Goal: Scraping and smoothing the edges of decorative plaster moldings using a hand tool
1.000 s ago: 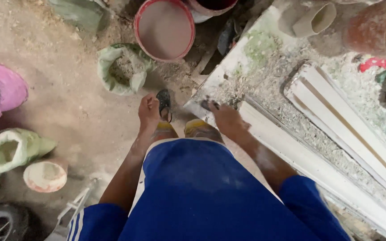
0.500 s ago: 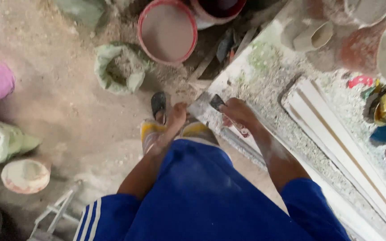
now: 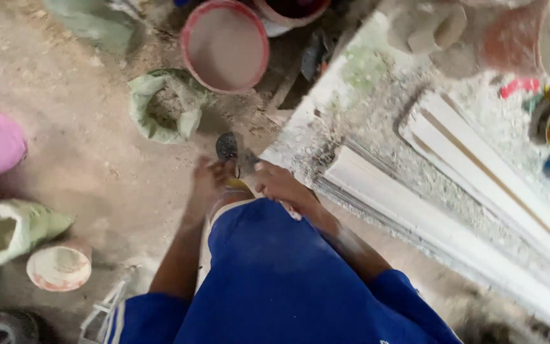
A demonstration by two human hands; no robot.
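Both hands meet low in front of the blue shorts point(image 3: 275, 280), just off the corner of the dusty bench point(image 3: 377, 121). The left hand point(image 3: 208, 181) is curled, its fingers bent by a small dark tool point(image 3: 227, 146) that sticks up between the two hands; motion blur hides whether it truly grips it. The right hand point(image 3: 281, 185) is also bent, beside the tool, and its hold cannot be told. White moulded strips point(image 3: 453, 223) lie along the bench. On the dirt floor sit a red bucket point(image 3: 224, 44), an open green sack point(image 3: 163, 105) and a small pot point(image 3: 58, 266)
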